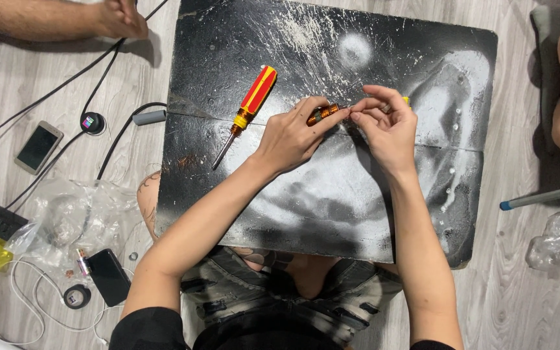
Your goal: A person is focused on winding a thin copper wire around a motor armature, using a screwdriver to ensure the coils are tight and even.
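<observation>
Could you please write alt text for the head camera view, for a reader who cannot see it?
Both hands, left hand and right hand, pinch a small amber cylinder over a scuffed black board. A red-and-yellow screwdriver lies beside them.

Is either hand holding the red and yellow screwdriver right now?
No, the red and yellow screwdriver lies alone on the black board, while both hands pinch a small copper-coloured part.

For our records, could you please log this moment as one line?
left hand: pinching copper piece | right hand: pinching its other end | screwdriver: lying untouched on black board
</observation>
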